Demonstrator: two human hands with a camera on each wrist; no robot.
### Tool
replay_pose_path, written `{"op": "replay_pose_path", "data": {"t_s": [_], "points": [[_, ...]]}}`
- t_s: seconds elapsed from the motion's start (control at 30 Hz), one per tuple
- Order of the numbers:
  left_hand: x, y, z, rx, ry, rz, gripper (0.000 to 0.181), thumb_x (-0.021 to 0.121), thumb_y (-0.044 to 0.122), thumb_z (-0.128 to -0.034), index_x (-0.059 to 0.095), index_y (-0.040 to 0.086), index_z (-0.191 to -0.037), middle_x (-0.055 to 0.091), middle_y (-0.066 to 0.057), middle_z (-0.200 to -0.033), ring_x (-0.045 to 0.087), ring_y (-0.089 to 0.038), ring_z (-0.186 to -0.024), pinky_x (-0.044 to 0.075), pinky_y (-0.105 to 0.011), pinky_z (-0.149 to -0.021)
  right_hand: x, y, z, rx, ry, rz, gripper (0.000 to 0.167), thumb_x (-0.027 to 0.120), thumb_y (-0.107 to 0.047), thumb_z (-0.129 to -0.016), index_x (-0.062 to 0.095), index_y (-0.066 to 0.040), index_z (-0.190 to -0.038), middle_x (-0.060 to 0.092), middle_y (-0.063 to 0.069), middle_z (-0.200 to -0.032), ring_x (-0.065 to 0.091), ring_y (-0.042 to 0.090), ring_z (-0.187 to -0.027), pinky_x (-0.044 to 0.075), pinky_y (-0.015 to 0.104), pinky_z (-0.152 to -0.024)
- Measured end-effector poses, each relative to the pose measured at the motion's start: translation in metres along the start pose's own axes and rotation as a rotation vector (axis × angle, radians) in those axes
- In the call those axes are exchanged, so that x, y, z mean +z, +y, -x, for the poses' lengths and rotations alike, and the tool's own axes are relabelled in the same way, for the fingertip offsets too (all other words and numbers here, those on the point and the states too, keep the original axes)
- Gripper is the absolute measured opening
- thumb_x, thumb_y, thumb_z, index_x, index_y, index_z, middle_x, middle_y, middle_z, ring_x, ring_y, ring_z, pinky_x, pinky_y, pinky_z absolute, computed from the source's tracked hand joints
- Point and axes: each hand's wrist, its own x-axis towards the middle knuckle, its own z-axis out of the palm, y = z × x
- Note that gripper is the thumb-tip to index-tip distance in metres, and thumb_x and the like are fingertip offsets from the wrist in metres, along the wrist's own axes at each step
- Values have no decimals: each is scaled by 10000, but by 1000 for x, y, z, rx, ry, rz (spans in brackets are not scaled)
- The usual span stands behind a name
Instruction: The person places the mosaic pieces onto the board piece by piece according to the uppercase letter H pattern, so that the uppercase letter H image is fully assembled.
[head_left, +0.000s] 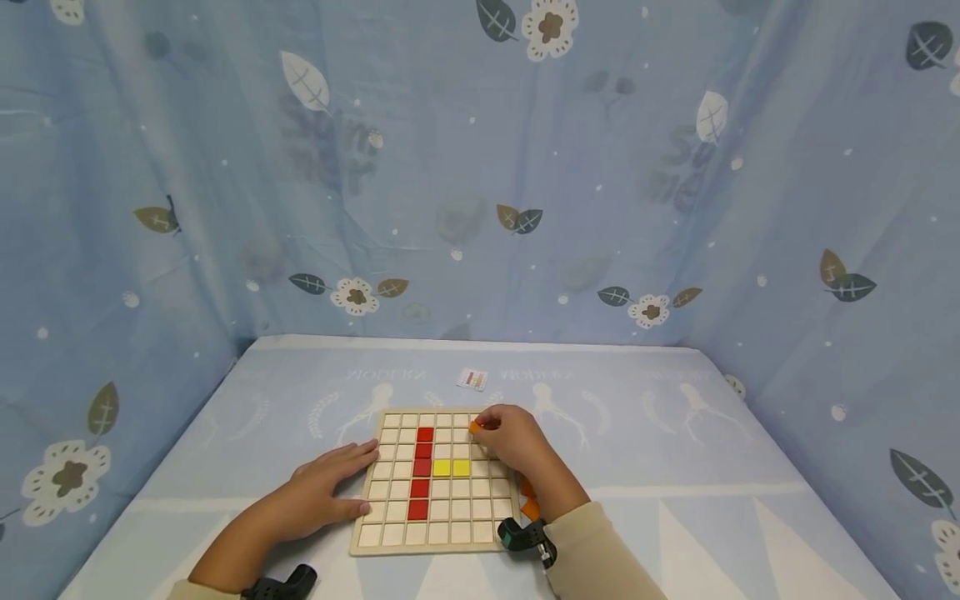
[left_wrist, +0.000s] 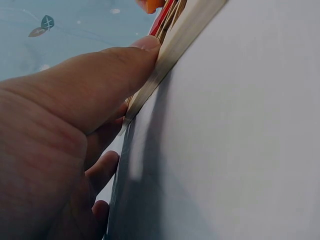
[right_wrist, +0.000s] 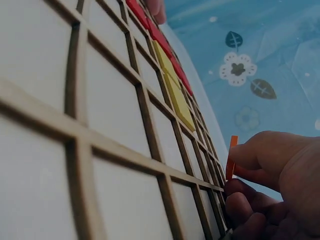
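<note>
My right hand [head_left: 513, 437] pinches an orange tile [head_left: 475, 427] over the upper right part of the wooden grid board [head_left: 429, 550]. In the right wrist view the orange tile [right_wrist: 232, 157] stands on edge between thumb and fingers of the right hand [right_wrist: 280, 175]. My left hand [head_left: 318, 492] rests at the board's left edge, fingers straight; in the left wrist view its thumb touches the board's side [left_wrist: 175, 50]. Several red tiles [head_left: 422, 467] form a column on the board, and two yellow tiles [head_left: 452, 467] lie in a row right of the middle red one.
Orange tiles [head_left: 530, 508] lie on the table beside the board's right edge, partly hidden by the right wrist. A small printed card [head_left: 473, 379] lies behind the board. A patterned blue curtain [head_left: 450, 167] surrounds the table's back and sides.
</note>
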Motion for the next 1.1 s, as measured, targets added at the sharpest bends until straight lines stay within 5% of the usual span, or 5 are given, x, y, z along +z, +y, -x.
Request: {"op": "replay_pose_path", "data": {"t_s": [0.37,1.1], "points": [[0,1,0,-3,-5,-5,889,801,558,-861,462,204,-1603,350,-3,-1706,262,-435,-1575,184,-817,-1132,5,-4,5,-30,22,116,167,730,-177,-985,753,-162,-1150,621,71,-1101,578,239,-873,527,385,-730],[0,1,-1,7,-6,5,891,806,550,-859,464,195,-1602,345,-5,-1709,259,-438,-1575,184,-813,-1134,3,-2,6,9,54,111,225,746,-149,-974,761,-177,-1198,675,85,-1185,633,252,-984,584,419,-808]]}}
